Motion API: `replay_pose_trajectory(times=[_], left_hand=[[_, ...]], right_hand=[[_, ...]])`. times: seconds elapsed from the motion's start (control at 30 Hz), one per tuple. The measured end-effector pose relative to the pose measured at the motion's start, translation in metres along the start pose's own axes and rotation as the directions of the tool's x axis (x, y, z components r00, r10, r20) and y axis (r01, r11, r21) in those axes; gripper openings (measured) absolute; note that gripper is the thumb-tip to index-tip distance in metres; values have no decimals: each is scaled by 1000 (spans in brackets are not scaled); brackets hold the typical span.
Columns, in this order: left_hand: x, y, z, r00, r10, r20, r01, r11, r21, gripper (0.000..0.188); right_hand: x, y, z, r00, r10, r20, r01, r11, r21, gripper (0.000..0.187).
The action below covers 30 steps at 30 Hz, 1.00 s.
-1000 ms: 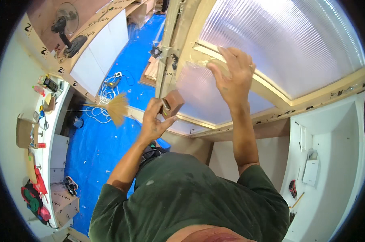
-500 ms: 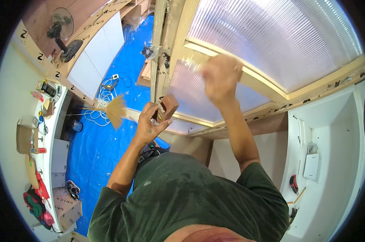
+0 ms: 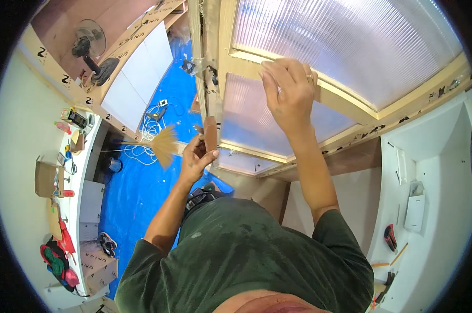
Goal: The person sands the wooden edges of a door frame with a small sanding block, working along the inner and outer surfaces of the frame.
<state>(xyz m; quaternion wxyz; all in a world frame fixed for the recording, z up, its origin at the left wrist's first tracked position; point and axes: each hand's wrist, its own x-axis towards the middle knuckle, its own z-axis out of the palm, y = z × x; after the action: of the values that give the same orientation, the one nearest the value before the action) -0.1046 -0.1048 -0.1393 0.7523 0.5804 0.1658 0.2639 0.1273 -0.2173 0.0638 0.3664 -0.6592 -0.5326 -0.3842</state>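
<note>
My left hand [image 3: 194, 163] is closed around a small wooden hand plane [image 3: 211, 134], held upright with its narrow side showing. It is beside the edge of a pale wood-framed door [image 3: 343, 100] with ribbed translucent panels [image 3: 351, 44]. Over the door's middle rail hovers my right hand [image 3: 292, 96], its thumb apart from the bent fingers and nothing seen in it. Whether those fingertips touch the rail, I cannot tell.
A blue sheet [image 3: 137, 203] covers the floor, with a straw broom [image 3: 162, 146] and a coiled white cable [image 3: 151, 125]. Tools and cloths lie on the left white shelf [image 3: 85, 172]. A red-black cutter [image 3: 390, 237] and pencils lie in the right white cabinet [image 3: 444, 208].
The hand plane has turned from showing its broad face to edge-on. My right hand has gone from a blurred, closed shape to spread fingers. The view has shifted slightly.
</note>
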Motion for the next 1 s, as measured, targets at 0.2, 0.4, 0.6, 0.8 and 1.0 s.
replay_pose_trajectory(times=[0.2, 0.4, 0.6, 0.8, 1.0], left_hand=[[-9, -9, 13, 998, 49, 43, -50, 998, 39, 43], [-22, -14, 11, 999, 36, 20, -38, 994, 100, 43], [-17, 0, 16, 995, 94, -30, -90, 988, 126, 50], [-8, 20, 29, 984, 175, -30, -170, 978, 120, 50], [-19, 7, 41, 999, 44, 26, -47, 990, 130, 53]], right_hand=[[11, 2, 32, 1000, 14, 16, -12, 992, -122, 8], [10, 4, 35, 998, 61, 28, -58, 994, -90, 9], [11, 5, 31, 993, 74, 89, -68, 995, -73, 11], [8, -6, 38, 993, 116, 33, -112, 989, -100, 29], [14, -13, 59, 983, 170, -74, -179, 974, -140, 29]])
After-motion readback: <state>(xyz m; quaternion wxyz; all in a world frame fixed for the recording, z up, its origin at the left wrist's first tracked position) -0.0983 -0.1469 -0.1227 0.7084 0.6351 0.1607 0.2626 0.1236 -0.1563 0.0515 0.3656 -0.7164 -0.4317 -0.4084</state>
